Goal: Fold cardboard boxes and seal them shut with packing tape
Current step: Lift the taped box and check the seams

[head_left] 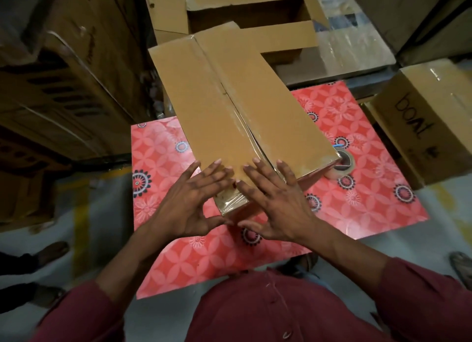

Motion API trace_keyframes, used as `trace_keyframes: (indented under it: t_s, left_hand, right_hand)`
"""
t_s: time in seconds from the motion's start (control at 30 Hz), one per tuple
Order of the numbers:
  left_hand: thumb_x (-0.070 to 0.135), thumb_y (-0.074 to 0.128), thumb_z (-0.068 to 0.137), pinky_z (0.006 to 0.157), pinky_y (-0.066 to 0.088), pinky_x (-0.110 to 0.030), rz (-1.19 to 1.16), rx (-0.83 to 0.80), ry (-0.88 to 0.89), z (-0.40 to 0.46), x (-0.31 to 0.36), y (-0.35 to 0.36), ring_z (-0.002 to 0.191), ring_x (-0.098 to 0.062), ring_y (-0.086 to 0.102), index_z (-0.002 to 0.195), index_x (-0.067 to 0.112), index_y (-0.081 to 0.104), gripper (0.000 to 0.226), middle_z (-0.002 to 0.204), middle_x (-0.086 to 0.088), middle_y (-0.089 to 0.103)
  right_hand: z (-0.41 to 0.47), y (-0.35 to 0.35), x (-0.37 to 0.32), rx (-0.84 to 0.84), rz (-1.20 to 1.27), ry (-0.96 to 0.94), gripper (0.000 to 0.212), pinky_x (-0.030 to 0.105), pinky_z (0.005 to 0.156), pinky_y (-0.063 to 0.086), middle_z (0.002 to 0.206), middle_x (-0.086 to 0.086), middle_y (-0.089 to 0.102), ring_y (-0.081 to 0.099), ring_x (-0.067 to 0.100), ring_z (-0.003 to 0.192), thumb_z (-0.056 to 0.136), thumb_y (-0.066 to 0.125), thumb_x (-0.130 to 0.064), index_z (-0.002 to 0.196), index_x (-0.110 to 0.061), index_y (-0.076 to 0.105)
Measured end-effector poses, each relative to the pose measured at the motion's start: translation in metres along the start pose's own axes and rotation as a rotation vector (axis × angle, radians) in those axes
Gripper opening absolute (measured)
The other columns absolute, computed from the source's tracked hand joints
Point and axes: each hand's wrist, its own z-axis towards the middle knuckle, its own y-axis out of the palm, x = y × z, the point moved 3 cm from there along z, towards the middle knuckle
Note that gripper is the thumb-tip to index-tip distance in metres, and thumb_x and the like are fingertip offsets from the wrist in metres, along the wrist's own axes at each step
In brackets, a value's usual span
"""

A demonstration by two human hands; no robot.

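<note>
A long brown cardboard box (229, 104) lies closed on the red flowered table (357, 203), with clear tape running along its middle seam and down over its near end. My left hand (189, 201) and my right hand (275, 201) lie flat with spread, straight fingers on the near end of the box, pressing on either side of the taped seam. A roll of packing tape (343, 166) sits on the table just right of the box's near corner, partly hidden by it.
An open cardboard box (245, 12) with raised flaps stands behind the table. A box printed "boat" (424, 121) sits at the right. Stacked cartons (63, 81) fill the left. Someone's feet (48, 254) show on the floor at the left.
</note>
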Motion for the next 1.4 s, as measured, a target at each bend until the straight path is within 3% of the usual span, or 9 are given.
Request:
trace_keyframes:
  t_s: [0.2,0.37,0.5,0.6,0.8,1.0,1.1,1.27,1.4]
  left_hand:
    - [0.061,0.06,0.069,0.127,0.022,-0.054,0.006,0.014,-0.224,0.009,0.019,0.012,0.153,-0.013,0.035,0.147,0.018,0.059,0.089,0.157,0.004,0.052]
    - [0.053,0.074,0.064,0.125,0.027,-0.054,-0.046,0.099,-0.293,0.011,0.021,0.018,0.147,-0.013,0.045,0.14,0.019,0.066,0.084,0.149,0.003,0.06]
    - [0.066,0.073,0.081,0.125,0.027,-0.053,-0.012,0.249,-0.186,-0.001,0.015,0.031,0.146,-0.016,0.048,0.136,0.014,0.069,0.076,0.148,0.001,0.061]
    - [0.054,0.078,0.089,0.121,0.029,-0.063,0.031,0.378,-0.061,-0.009,0.012,0.044,0.147,-0.026,0.047,0.136,0.004,0.068,0.068,0.149,-0.006,0.059]
    - [0.05,0.043,0.106,0.114,0.028,-0.074,-0.031,0.42,-0.03,-0.009,0.016,0.055,0.151,-0.039,0.038,0.14,-0.003,0.061,0.066,0.153,-0.015,0.054]
    - [0.056,0.053,0.103,0.112,0.029,-0.077,0.002,0.436,0.002,-0.012,0.005,0.069,0.151,-0.043,0.036,0.144,0.001,0.052,0.069,0.153,-0.021,0.051]
    - [0.065,0.054,0.097,0.116,0.027,-0.076,-0.036,0.425,0.014,-0.013,0.002,0.071,0.154,-0.043,0.029,0.154,0.003,0.039,0.085,0.162,-0.022,0.039]
    - [0.065,0.041,0.103,0.126,0.009,-0.065,-0.194,0.487,-0.087,-0.017,0.001,0.083,0.159,-0.045,-0.008,0.166,0.016,-0.01,0.095,0.172,-0.015,-0.018]
    - [0.068,0.035,0.103,0.127,0.001,-0.061,-0.283,0.546,-0.221,-0.017,0.01,0.097,0.157,-0.041,-0.022,0.163,0.024,-0.023,0.094,0.169,-0.01,-0.03]
  right_hand:
    - [-0.001,0.002,-0.006,-0.02,-0.016,0.045,0.102,0.067,0.119,0.017,0.167,0.007,0.032,0.01,0.027,0.159,0.082,0.042,-0.091,0.156,-0.021,0.043]
    - [0.0,0.003,-0.009,0.076,0.042,0.097,0.093,0.064,0.118,0.023,0.162,0.005,0.042,0.022,0.024,0.157,0.084,0.046,-0.087,0.15,-0.022,0.053]
    - [0.0,0.007,-0.01,0.138,0.038,0.087,0.084,0.061,0.117,0.027,0.159,0.003,0.046,0.028,0.023,0.155,0.086,0.051,-0.082,0.146,-0.024,0.058]
    - [-0.001,0.011,-0.01,0.151,0.009,0.077,0.072,0.06,0.117,0.028,0.16,0.003,0.045,0.028,0.023,0.155,0.091,0.054,-0.071,0.146,-0.024,0.058]
    - [0.0,0.012,-0.013,0.293,0.029,0.118,0.068,0.06,0.113,0.035,0.153,0.002,0.054,0.039,0.023,0.15,0.093,0.054,-0.073,0.137,-0.023,0.066]
    - [-0.001,0.017,-0.011,0.275,0.033,0.095,0.066,0.06,0.112,0.035,0.155,0.002,0.051,0.037,0.022,0.151,0.094,0.057,-0.07,0.139,-0.022,0.064]
    - [-0.004,0.017,-0.006,0.236,0.01,0.047,0.068,0.06,0.113,0.034,0.159,0.002,0.047,0.034,0.023,0.152,0.092,0.06,-0.063,0.146,-0.022,0.058]
    - [-0.003,0.017,-0.006,0.247,0.01,0.066,0.07,0.059,0.114,0.033,0.158,-0.001,0.048,0.034,0.02,0.152,0.092,0.058,-0.07,0.146,-0.025,0.059]
    - [-0.004,0.017,-0.004,0.235,-0.003,0.065,0.065,0.058,0.115,0.032,0.159,0.0,0.046,0.034,0.021,0.153,0.095,0.057,-0.064,0.147,-0.026,0.057]
